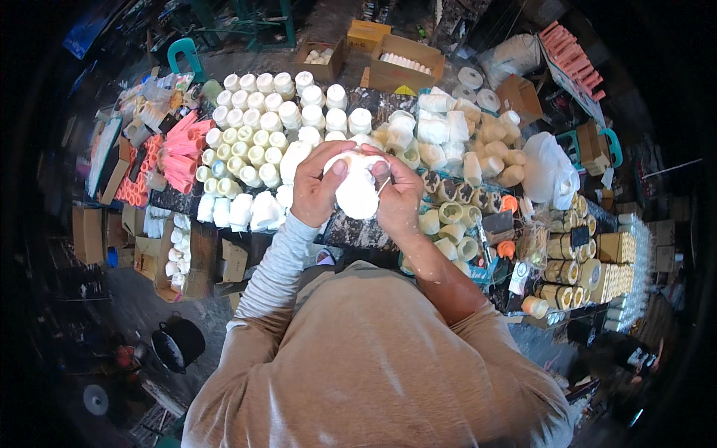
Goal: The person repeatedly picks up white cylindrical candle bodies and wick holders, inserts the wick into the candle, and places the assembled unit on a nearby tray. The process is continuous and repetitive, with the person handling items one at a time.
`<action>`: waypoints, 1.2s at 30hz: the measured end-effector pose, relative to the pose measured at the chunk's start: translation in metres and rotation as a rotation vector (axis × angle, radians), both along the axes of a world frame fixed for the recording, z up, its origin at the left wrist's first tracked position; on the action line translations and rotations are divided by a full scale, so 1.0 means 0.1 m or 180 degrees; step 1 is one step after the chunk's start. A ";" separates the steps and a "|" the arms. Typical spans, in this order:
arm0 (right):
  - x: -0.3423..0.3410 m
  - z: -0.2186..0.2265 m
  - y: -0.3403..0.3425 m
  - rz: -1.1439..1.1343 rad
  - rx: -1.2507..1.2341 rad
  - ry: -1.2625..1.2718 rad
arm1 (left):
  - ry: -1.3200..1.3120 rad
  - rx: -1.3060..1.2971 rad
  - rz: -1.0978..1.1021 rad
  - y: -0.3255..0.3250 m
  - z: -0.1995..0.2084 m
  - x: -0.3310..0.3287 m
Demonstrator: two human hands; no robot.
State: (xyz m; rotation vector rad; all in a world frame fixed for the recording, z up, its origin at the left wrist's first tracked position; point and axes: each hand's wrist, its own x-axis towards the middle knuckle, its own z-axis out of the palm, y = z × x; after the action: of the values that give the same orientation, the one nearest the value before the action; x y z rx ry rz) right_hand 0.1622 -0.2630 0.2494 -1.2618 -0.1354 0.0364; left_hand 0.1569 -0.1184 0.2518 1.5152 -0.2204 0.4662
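A white, rounded, soft-looking piece (356,196) is held up over the near edge of the dark table; it is so bright that its kind cannot be made out. My left hand (315,187) grips its left side, thumb in front and fingers curled behind. On the opposite side my right hand (401,193) pinches it in the same way, its thumb near the upper edge. Just beyond and left of my hands stand rows of white cylinders (290,116) and cream-coloured cups (256,154). White wrapped bundles (265,210) lie close to my left wrist.
Pink tubes (185,153) pile up at the left. On the right are greenish-cream cups (451,213), a white plastic bag (550,170) and yellowish rolls (562,270). Cardboard boxes (407,73) stand beyond the table; a black pot (178,345) sits on the floor lower left.
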 end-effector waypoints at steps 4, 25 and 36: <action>0.01 0.01 -0.03 0.0105 -0.0214 0.0262 | 0.0316 -0.0175 -0.0086 0.04 -0.01 -0.11; -0.26 -0.10 -0.24 0.0482 -0.1309 -0.0234 | 0.0673 -0.0019 -0.0709 0.24 -0.31 -0.54; -0.08 -0.21 -0.25 0.0486 -0.1507 -0.0200 | 0.1499 -0.0827 -0.0859 0.11 -0.43 -0.46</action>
State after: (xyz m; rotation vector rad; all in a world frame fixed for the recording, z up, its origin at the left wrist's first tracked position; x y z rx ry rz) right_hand 0.1547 -0.2878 0.2288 -1.7236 -0.2895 0.1686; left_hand 0.1108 -0.1074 0.2088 1.2749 0.0079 -0.0811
